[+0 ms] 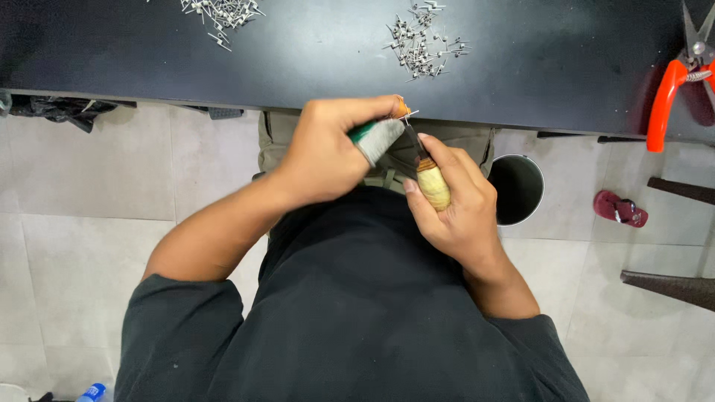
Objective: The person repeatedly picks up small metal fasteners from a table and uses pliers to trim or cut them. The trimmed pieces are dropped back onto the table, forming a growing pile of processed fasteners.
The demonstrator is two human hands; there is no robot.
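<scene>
Pale grey floor tiles fill the lower part of the head view, and a black flat table crosses the top. On the table, at 12 o'clock from the hands, lies a small heap of thin silver metal pins; a second heap of silver pins lies at 11 o'clock, well apart. Orange-handled metal shears rest at 2 o'clock. Below the table edge, the left hand has its fingers closed on a small grey and green piece with an orange tip. The right hand has its fingers clamped around a tool with a pale wooden rounded handle, touching the grey piece. A round dark metal bin stands at 3 o'clock, a dark red sandal beyond it.
</scene>
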